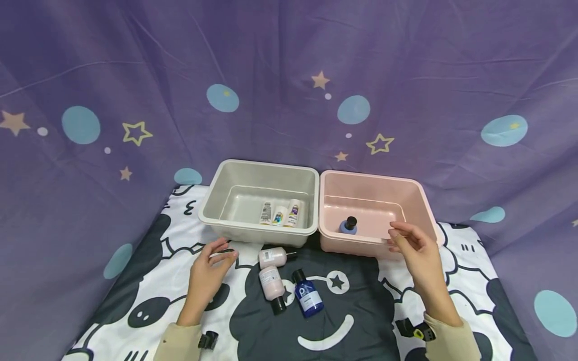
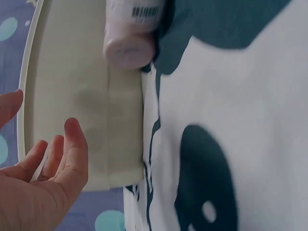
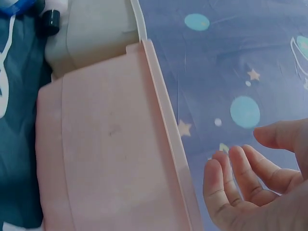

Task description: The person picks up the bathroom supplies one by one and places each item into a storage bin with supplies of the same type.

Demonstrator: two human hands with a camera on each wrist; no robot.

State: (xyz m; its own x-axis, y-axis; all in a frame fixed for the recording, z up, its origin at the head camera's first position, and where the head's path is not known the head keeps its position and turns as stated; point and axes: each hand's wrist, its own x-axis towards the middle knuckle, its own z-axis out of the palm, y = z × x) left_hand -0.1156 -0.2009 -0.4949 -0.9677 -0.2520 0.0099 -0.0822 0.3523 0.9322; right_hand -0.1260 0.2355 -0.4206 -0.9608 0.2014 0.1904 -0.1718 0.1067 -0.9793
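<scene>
My left hand (image 1: 210, 271) hovers in front of the grey bin (image 1: 259, 232), its fingers loosely bent and holding nothing. Over the front rim of the pink bin (image 1: 352, 245) is my right hand (image 1: 417, 253), also relaxed, with nothing between thumb and fingers. Between the hands, two pale pink bottles (image 1: 272, 283) with black caps lie on the cloth. Beside them lies a dark blue bottle (image 1: 309, 296) with a white label. A small blue bottle (image 1: 348, 226) with a black cap stands inside the pink bin. Several small white tubes (image 1: 292, 213) lie in the grey bin.
The two bins stand side by side, nearly touching, at the back of the surface. A black, white and grey patterned cloth (image 1: 343, 301) covers that surface. Behind hangs a purple curtain (image 1: 280, 60) printed with stars and blue ovals.
</scene>
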